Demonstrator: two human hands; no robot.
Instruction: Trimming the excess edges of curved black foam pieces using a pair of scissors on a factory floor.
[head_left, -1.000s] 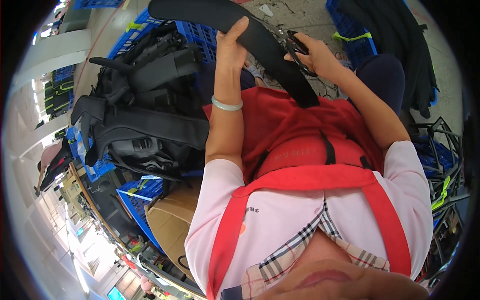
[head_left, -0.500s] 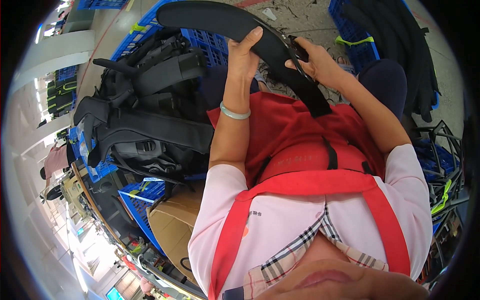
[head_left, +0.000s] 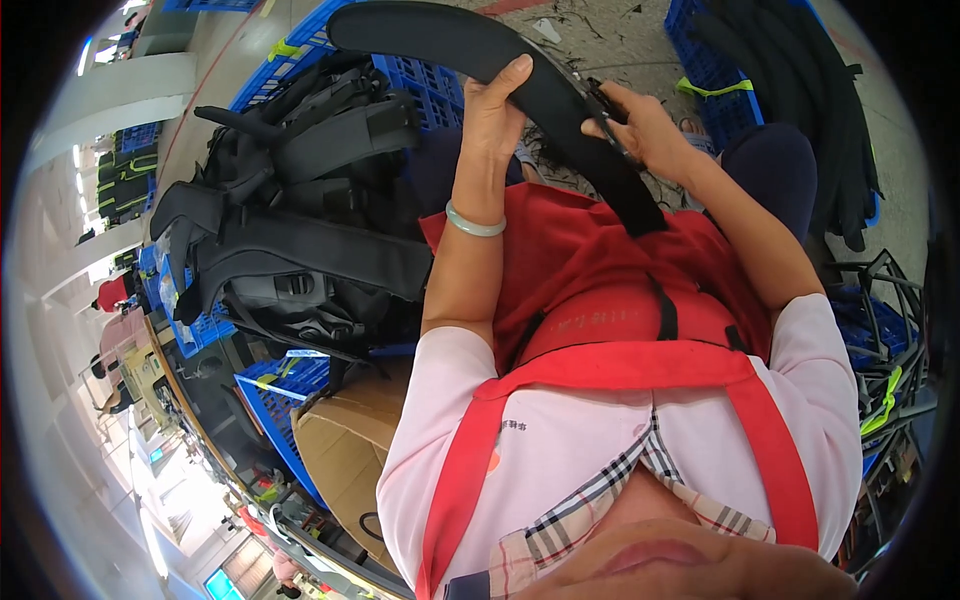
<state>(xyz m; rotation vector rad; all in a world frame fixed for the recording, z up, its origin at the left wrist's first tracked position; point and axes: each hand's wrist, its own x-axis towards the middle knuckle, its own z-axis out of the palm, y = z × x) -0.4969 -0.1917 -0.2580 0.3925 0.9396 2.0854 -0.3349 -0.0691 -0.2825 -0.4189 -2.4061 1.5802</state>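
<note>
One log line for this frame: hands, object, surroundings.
left hand: grips black padded strap | right hand: holds small dark tool at strap edge | lap: red apron | person's left: black backpacks on blue crates

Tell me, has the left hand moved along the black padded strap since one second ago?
Yes. The left hand has shifted slightly toward the right hand, judged against the blue crate behind; it grips the black padded strap.

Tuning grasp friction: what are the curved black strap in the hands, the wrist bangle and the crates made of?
Curved black strap: looks like padded foam under matte fabric; thick, smooth, no shine.
Bangle on the left hand wrist: pale green, glossy, rigid; jade or glass, can't tell.
Crates: blue moulded plastic, open lattice.
</note>
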